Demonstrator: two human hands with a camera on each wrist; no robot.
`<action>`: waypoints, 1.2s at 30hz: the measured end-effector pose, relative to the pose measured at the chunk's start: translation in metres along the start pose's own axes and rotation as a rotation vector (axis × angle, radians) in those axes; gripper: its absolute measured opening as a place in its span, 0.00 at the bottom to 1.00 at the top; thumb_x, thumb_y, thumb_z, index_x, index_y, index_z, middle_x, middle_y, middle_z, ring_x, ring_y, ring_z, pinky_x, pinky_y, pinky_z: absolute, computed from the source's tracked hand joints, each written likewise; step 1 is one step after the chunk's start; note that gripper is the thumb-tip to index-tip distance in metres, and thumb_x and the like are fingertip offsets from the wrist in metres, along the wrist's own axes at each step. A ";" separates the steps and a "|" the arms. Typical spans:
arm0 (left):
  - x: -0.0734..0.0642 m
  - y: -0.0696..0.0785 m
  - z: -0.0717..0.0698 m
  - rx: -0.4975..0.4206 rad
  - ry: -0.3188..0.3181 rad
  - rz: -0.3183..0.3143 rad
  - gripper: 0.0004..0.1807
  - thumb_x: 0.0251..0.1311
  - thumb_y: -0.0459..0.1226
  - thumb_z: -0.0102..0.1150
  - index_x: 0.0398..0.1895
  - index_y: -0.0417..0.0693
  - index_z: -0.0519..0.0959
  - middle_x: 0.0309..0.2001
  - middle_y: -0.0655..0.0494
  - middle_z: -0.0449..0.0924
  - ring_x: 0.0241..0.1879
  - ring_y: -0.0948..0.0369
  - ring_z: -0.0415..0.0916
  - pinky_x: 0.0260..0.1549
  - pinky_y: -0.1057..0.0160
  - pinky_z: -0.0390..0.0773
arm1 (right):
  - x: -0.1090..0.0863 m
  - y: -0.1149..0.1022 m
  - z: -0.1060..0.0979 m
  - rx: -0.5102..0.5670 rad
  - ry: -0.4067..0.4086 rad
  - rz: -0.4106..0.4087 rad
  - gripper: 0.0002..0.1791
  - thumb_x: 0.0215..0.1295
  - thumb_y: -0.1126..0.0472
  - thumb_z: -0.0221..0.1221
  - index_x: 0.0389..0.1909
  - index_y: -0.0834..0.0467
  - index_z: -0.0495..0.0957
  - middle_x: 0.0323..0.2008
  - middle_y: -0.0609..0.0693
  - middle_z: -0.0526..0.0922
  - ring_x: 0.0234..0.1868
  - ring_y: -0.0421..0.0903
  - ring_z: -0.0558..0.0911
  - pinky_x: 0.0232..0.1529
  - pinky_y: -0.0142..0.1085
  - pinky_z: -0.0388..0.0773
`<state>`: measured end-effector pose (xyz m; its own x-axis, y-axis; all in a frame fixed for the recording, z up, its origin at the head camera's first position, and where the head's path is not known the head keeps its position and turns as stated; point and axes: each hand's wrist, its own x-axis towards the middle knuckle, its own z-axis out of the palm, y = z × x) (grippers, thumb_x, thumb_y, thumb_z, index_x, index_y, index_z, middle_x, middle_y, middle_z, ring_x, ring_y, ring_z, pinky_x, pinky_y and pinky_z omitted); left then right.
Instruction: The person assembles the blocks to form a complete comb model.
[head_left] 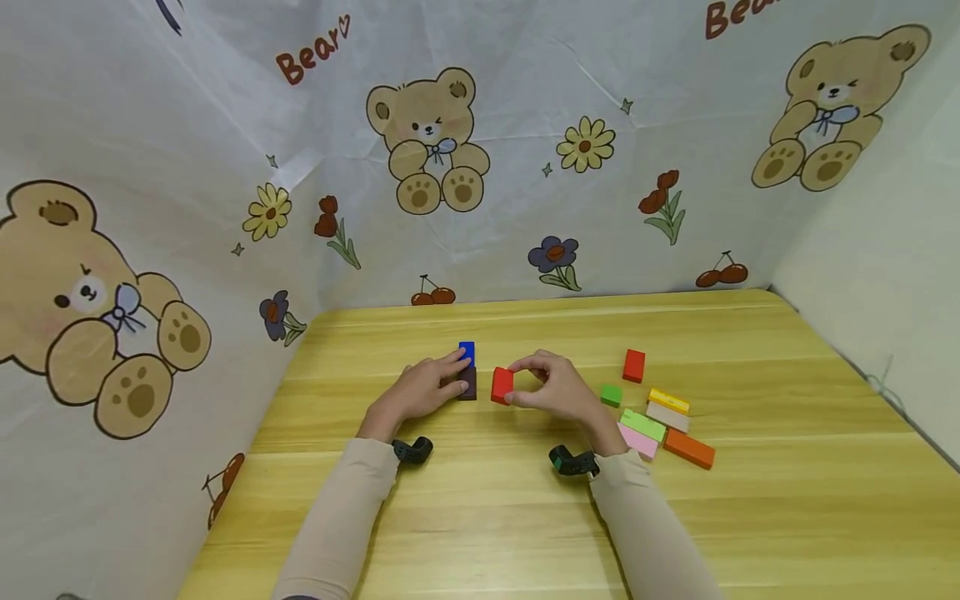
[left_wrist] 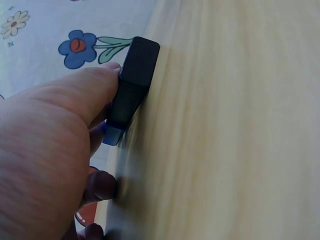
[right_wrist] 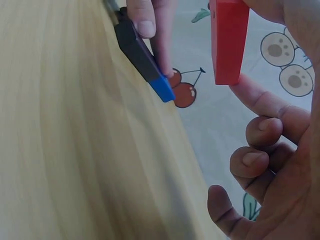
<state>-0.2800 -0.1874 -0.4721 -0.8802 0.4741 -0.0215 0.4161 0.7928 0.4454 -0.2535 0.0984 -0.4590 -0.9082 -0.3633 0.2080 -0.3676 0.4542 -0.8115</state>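
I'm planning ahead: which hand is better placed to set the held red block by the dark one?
Probably the right hand: it pinches the red block, while the left hand touches the dark block and blue block.

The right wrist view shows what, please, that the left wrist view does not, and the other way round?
Only the right wrist view shows the right hand, the red rectangular block that it holds, and printed bear paws.
Only the left wrist view shows the printed blue flower with a red centre.
Both show the left hand, a near-black rectangular block, a blue block and the wood-grain table.
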 end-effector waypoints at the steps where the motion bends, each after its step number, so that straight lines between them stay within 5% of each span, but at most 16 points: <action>1: 0.000 0.001 0.000 -0.004 -0.002 -0.001 0.32 0.73 0.58 0.48 0.77 0.65 0.61 0.80 0.65 0.51 0.76 0.47 0.57 0.69 0.29 0.53 | 0.001 0.000 0.002 0.005 0.002 0.002 0.21 0.50 0.47 0.75 0.45 0.46 0.85 0.36 0.64 0.76 0.35 0.51 0.69 0.34 0.35 0.63; 6: 0.000 0.001 0.000 -0.008 -0.001 -0.006 0.32 0.73 0.57 0.49 0.77 0.65 0.61 0.80 0.65 0.51 0.76 0.47 0.58 0.69 0.29 0.53 | 0.005 0.000 0.014 0.001 -0.014 0.007 0.21 0.50 0.47 0.76 0.46 0.47 0.85 0.36 0.58 0.77 0.35 0.47 0.68 0.34 0.35 0.64; 21: 0.001 0.001 -0.001 0.005 0.004 -0.004 0.31 0.73 0.56 0.48 0.77 0.66 0.61 0.80 0.66 0.51 0.74 0.47 0.61 0.68 0.30 0.55 | 0.010 -0.016 0.047 -0.248 -0.114 -0.055 0.26 0.44 0.40 0.75 0.44 0.47 0.87 0.33 0.47 0.78 0.32 0.41 0.71 0.33 0.34 0.68; 28: 0.003 -0.002 -0.005 0.026 0.013 0.010 0.31 0.73 0.55 0.50 0.77 0.66 0.61 0.79 0.66 0.53 0.72 0.46 0.65 0.65 0.35 0.62 | 0.013 -0.020 0.053 -0.342 -0.093 -0.056 0.29 0.43 0.37 0.74 0.47 0.46 0.87 0.32 0.45 0.77 0.29 0.40 0.70 0.30 0.32 0.66; 36: 0.003 -0.002 0.002 0.006 0.011 0.009 0.31 0.73 0.56 0.49 0.76 0.67 0.62 0.79 0.67 0.53 0.74 0.46 0.62 0.65 0.30 0.58 | 0.008 -0.017 0.056 -0.403 -0.088 -0.062 0.32 0.43 0.35 0.74 0.49 0.46 0.87 0.34 0.41 0.77 0.30 0.38 0.71 0.31 0.32 0.67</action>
<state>-0.2829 -0.1867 -0.4743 -0.8788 0.4772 -0.0073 0.4258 0.7908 0.4397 -0.2433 0.0420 -0.4743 -0.8675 -0.4603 0.1883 -0.4862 0.7051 -0.5162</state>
